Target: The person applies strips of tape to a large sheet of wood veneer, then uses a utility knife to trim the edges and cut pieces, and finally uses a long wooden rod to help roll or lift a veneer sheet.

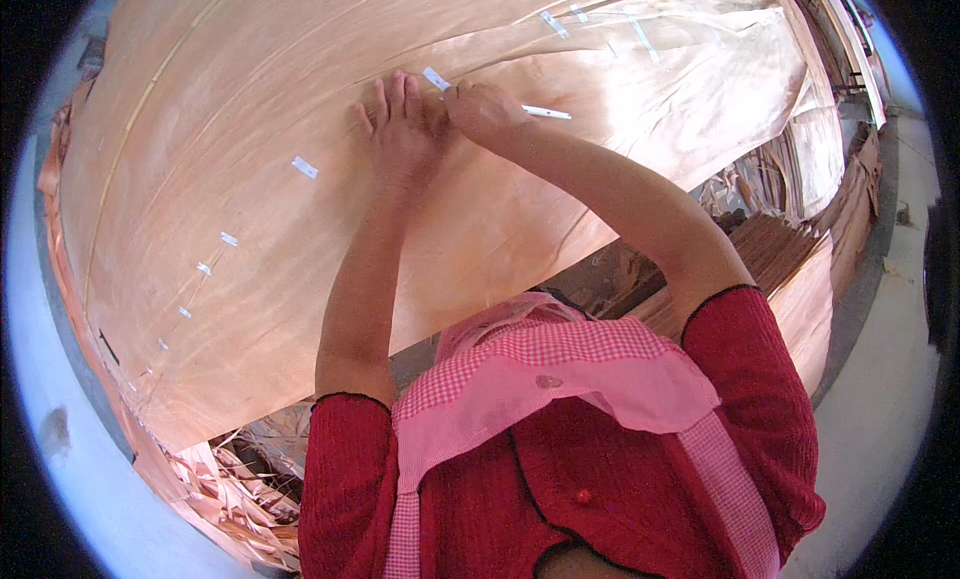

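Two hands | left hand [405,139]: flat on veneer [490,214], fingers spread | right hand [487,112]: fingers closed round white strip [548,113]

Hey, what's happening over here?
A person in a red top and pink checked apron is leaning over a large, thin, tan wooden sheet. Their left hand lies flat on it, fingers spread. Beside it, the curled right hand is at a short white tape piece; a longer white strip shows past that hand, though whether it is gripped is unclear. More small white tape pieces dot the sheet.
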`<action>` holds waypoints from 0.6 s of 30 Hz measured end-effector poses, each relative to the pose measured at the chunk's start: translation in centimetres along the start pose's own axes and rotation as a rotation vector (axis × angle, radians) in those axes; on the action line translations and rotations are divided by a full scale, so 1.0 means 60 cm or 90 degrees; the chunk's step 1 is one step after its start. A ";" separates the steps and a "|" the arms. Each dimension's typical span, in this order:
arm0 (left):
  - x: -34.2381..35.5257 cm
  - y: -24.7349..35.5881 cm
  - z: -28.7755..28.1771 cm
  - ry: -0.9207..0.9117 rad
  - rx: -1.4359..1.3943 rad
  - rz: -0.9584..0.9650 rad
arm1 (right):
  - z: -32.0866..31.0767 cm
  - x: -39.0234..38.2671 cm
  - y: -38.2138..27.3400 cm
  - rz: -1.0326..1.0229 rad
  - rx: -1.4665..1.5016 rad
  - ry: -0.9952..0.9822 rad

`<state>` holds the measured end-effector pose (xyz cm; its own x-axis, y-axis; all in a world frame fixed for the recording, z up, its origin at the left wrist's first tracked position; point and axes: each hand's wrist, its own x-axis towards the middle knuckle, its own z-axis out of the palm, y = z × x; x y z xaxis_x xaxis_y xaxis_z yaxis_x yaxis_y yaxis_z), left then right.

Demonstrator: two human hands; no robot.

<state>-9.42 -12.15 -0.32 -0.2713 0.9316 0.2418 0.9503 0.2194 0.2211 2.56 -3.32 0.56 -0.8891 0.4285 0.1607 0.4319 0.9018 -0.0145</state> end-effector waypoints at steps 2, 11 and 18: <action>0.000 0.001 0.001 -0.005 -0.001 -0.007 | -0.018 0.008 -0.004 0.028 -0.084 -0.068; -0.004 -0.004 -0.002 -0.029 0.002 -0.004 | -0.032 0.015 0.014 0.167 0.032 0.040; -0.004 -0.014 0.018 -0.002 -0.013 0.017 | -0.041 0.017 0.016 0.126 -0.063 -0.035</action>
<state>-9.98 -12.26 -1.57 -0.2452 0.9379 0.2456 0.9539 0.1881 0.2339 2.44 -2.17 3.17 -0.7917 0.6010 0.1099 0.6086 0.7914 0.0565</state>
